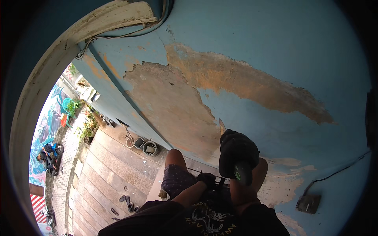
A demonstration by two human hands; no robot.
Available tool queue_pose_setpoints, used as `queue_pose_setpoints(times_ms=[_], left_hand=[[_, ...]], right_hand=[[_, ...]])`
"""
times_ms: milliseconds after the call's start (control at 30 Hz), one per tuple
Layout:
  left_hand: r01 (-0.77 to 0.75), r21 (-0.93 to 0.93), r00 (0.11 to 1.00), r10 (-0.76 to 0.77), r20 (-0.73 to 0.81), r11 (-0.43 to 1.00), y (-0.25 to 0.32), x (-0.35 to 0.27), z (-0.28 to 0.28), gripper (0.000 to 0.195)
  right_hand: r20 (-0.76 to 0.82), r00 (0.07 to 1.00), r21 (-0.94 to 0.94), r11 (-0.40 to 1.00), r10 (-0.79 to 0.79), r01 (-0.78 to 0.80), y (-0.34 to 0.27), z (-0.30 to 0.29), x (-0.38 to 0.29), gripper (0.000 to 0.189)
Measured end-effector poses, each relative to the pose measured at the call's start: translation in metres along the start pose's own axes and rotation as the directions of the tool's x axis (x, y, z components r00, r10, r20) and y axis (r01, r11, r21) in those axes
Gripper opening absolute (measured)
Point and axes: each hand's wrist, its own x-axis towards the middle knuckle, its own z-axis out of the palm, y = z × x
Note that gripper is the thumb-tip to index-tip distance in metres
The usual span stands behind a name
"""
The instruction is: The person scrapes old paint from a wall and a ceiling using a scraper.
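Observation:
My right hand, in a black glove, grips a putty knife or scraper by its dark handle, which has a green mark at its end. Its pointed metal blade is at the wall, close to the edge of the blue paint. Beside that edge lies a large patch of bare, rough plaster. Low in front of my lap is my gloved left hand, next to a thin dark metal bar. Whether its fingers hold the bar cannot be made out.
A second bare strip crosses the upper wall. A cable runs to an electrical box at right. Far below are the tiled floor, buckets, shoes, potted plants and a person on a motorcycle.

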Motion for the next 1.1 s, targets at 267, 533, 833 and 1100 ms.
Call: queue_pose_setpoints(times_ms=[267, 533, 833, 1100], left_hand=[[-0.088, 0.01, 0.989, 0.089, -0.118, 0.996, -0.002, 0.006, 0.019, 0.05], [-0.081, -0.024, 0.993, 0.079, -0.093, 0.996, 0.007, 0.013, 0.016, 0.051], [-0.003, -0.021, 0.996, 0.001, -0.092, 1.0, 0.015, 0.002, 0.0, 0.034], [0.057, -0.046, 0.981, -0.065, -0.184, 0.997, -0.009, -0.006, 0.022, 0.035]], right_hand=[[0.288, 0.912, -0.449, 0.799, -0.293, 0.399, 0.026, 0.013, 0.056, 0.019], [0.313, 0.901, -0.487, 0.764, -0.3, 0.423, 0.044, 0.011, 0.069, 0.022], [0.372, 0.834, -0.595, 0.585, -0.407, 0.551, 0.048, -0.007, 0.068, 0.024], [0.35, 0.843, -0.437, 0.725, -0.408, 0.532, 0.028, -0.01, 0.064, 0.024]])
